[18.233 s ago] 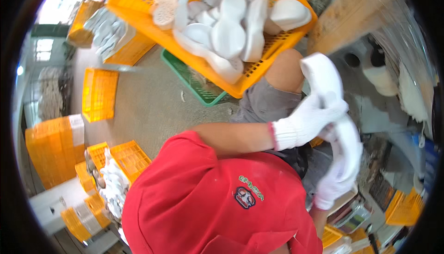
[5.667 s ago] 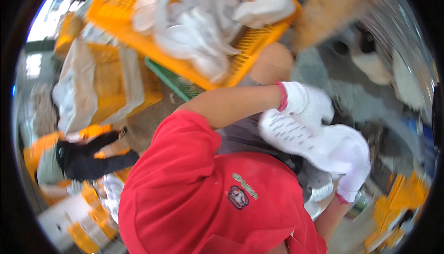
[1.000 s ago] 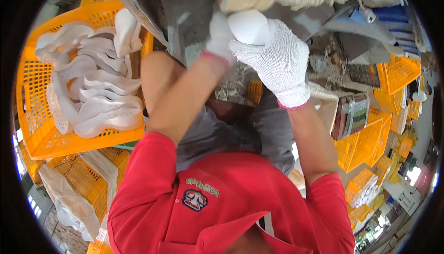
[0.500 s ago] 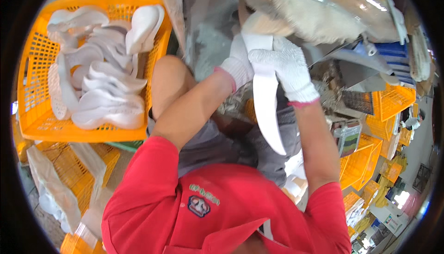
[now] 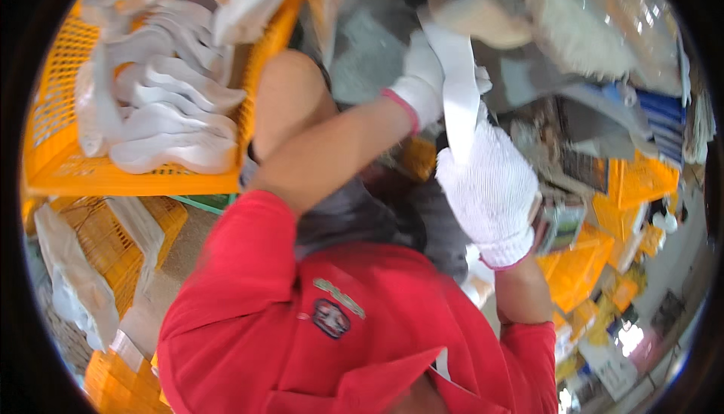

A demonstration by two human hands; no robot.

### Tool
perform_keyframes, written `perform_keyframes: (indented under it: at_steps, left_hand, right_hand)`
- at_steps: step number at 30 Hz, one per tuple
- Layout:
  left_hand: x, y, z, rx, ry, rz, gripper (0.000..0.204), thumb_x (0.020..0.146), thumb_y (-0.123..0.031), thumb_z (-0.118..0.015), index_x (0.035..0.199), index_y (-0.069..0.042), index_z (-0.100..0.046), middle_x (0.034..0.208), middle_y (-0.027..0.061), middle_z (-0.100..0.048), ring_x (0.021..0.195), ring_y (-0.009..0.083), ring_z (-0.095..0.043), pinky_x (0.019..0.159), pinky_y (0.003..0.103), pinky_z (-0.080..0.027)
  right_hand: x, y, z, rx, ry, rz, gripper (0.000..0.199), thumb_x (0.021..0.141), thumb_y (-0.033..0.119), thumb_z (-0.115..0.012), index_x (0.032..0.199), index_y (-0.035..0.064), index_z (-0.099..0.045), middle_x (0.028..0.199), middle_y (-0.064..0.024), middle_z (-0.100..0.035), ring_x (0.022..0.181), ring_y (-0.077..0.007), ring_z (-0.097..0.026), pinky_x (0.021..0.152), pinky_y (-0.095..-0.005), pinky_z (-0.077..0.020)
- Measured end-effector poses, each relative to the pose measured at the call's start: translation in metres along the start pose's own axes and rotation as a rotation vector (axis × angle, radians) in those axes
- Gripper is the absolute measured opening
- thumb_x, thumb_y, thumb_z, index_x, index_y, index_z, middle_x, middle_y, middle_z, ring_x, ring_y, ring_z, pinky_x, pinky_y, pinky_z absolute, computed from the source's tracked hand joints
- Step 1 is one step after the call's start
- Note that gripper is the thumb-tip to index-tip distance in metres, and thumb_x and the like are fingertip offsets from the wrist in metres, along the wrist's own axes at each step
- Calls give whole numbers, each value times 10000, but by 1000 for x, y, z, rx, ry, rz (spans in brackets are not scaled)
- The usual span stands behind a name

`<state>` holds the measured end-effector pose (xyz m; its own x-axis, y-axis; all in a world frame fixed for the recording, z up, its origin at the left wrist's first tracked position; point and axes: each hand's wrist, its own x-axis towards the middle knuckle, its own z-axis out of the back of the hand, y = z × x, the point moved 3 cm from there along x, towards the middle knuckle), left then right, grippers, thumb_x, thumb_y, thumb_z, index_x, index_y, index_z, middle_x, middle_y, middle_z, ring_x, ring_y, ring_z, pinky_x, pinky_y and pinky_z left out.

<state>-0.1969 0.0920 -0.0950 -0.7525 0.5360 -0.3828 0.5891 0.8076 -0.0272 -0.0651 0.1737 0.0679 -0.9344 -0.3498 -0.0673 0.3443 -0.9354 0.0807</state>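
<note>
Left hand (image 5: 424, 75) and right hand (image 5: 494, 188), both white-gloved with pink cuffs (image 5: 401, 110), are occupied with one white sole (image 5: 458, 82). Head view: sole is held near-vertical, upper centre of frame, slightly right. Lower end is gripped by the right hand. Upper part is held by the left hand from the left, fingers mostly hidden behind it. Top tip is positioned right by a rounded cream pad (image 5: 486, 22); whether contact is made can't be told. More soles (image 5: 181, 150) are packed in an orange crate (image 5: 143, 182), upper left. Bare knee (image 5: 292, 93) is seen just right of that crate. More orange crates (image 5: 577, 267) are seen at right, blurred. Lower centre is filled by a red shirt (image 5: 377, 342).
</note>
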Motion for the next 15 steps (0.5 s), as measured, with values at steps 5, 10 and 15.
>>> perform_keyframes:
  at_steps: [5,10,15]
  left_hand:
    - [-27,22,2,17,-38,-294,648,1111,-597,-366,1464,-101,-587,1433,141,-652,1299,340,-623,1172,474,-459]
    - [-19,-9,-11,206,18,-368,477,1108,-421,-456,1350,-56,-644,1331,162,-688,1226,332,-649,1104,465,-490]
    - [-122,-34,-10,884,-250,86,433,1056,-395,-553,1047,5,-719,1054,187,-743,972,311,-696,889,423,-554]
  right_hand:
    - [-69,-50,-55,1208,-10,-688,598,875,190,-821,1398,-10,-610,1297,-132,-713,1158,-262,-693,974,-388,-565]
    - [-67,-85,-70,621,46,-259,497,923,153,-746,1377,-7,-623,1295,-128,-711,1165,-261,-685,980,-383,-554]
    - [-147,-163,-84,502,-84,-289,397,960,152,-686,1325,-4,-660,1265,-137,-723,1145,-271,-688,966,-374,-542]
